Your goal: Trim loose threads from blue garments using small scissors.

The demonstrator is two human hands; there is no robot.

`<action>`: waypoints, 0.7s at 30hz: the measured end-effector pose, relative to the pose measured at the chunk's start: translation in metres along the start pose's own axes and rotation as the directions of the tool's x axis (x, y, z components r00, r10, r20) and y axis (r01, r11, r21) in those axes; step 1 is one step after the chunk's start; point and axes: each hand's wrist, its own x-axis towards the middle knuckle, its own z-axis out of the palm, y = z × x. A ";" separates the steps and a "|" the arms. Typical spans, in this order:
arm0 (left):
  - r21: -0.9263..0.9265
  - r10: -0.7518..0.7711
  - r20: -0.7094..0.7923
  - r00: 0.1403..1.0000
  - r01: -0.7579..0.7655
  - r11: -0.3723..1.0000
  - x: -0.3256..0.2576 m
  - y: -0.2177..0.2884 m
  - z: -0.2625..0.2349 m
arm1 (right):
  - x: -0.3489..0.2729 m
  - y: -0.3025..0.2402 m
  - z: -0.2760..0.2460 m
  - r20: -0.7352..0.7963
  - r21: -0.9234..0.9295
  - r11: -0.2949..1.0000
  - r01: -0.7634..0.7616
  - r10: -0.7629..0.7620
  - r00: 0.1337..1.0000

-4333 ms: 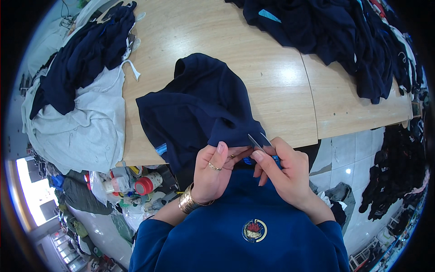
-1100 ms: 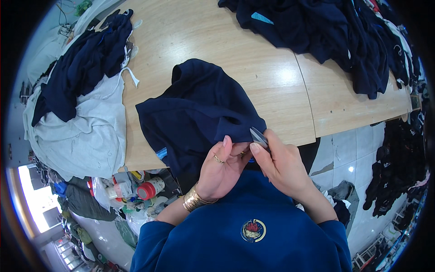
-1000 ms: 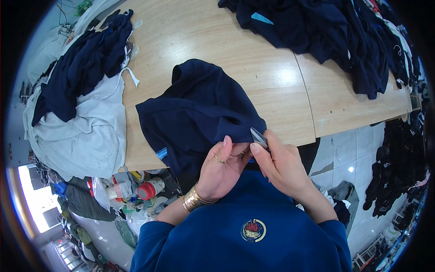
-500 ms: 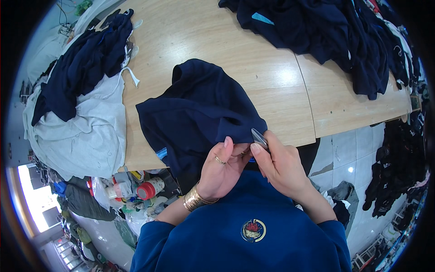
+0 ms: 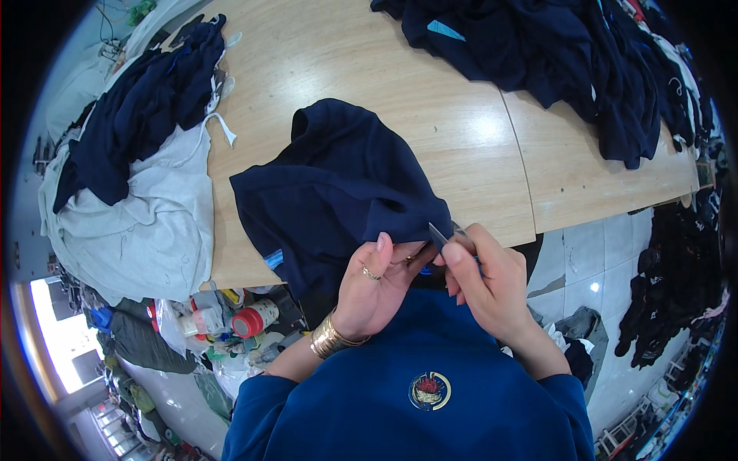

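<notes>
A navy garment (image 5: 346,165) lies in folds across the near part of the table, with a light blue patch at its left lower side. My left hand (image 5: 377,284), with a ring and a wide gold bracelet, is closed on the garment's near edge, thumb up. My right hand (image 5: 488,276) grips small metal thread snips (image 5: 437,234). Their pointed blades are apart, beside the garment's right corner and just right of my left fingers. Whether a thread lies between the blades is too small to make out.
A wooden table (image 5: 307,54) bears more navy garments (image 5: 530,54) at the far right. On the left, a dark garment (image 5: 146,107) lies over light grey cloth (image 5: 154,223). A red-lidded container (image 5: 250,321) stands among clutter below the table's left edge.
My right hand has drawn slightly right, away from the garment's corner. The snips' blades now show spread apart, where before they were close together. My left hand has barely moved.
</notes>
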 end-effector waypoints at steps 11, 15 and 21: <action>0.091 0.003 0.003 1.000 -0.004 0.996 -0.002 0.000 -0.003 | -0.001 0.001 0.001 -0.001 -0.073 0.997 0.016 -0.017 1.000; 0.078 0.006 0.015 1.000 -0.007 0.997 -0.001 0.000 -0.005 | 0.000 0.000 0.001 -0.004 -0.081 0.997 0.017 -0.017 1.000; 0.104 0.011 0.011 1.000 -0.012 0.995 -0.001 -0.001 -0.003 | 0.000 0.001 0.001 -0.015 -0.093 0.995 0.043 -0.045 0.999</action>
